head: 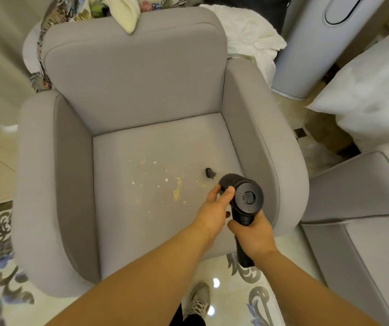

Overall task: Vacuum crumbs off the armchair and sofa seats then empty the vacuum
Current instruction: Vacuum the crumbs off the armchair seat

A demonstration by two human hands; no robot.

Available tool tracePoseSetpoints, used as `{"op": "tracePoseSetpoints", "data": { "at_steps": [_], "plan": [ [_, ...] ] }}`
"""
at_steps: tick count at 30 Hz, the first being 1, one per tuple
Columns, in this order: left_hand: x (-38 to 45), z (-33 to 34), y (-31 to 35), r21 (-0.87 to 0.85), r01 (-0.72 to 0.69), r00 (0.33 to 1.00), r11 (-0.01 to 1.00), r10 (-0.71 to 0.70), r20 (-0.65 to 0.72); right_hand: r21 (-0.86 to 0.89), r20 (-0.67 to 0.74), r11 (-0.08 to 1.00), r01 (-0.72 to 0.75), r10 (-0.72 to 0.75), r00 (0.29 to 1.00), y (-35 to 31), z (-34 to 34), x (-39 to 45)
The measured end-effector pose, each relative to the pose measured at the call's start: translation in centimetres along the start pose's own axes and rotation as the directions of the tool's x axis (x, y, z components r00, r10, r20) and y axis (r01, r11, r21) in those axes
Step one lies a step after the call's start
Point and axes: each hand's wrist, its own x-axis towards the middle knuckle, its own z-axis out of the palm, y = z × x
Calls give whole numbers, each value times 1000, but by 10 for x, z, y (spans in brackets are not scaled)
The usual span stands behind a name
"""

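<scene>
Head view put the crumbs [165, 182] left of both your hands, scattered mid-seat on the armchair [127, 95]. Your left hand [214, 208] pinched the front of the vacuum [245, 198], thumb on top. Your right hand [252, 234] wrapped its handle. The vacuum's long axis ran away from you, nose hidden, so it probably needed to swing leftward.

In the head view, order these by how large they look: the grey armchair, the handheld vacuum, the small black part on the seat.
1. Grey armchair
2. Handheld vacuum, though nearness to the camera enlarges it
3. Small black part
</scene>
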Motion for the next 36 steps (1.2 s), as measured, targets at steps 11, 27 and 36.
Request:
{"op": "tracePoseSetpoints", "data": {
  "at_steps": [11,27,36],
  "plan": [
    [-7,34,-15,49,62,996,997,-64,57,12,-29,997,-74,74,997,30,-26,-10],
    [-8,-8,-15,-19,-7,999,1000,7,-39,-17,17,1000,16,-16,1000,7,9,-9],
    [5,-26,-14,-85,-9,996,996,2,-92,-34,124,999,-16,20,992,-10,26,10]
  ]
}}
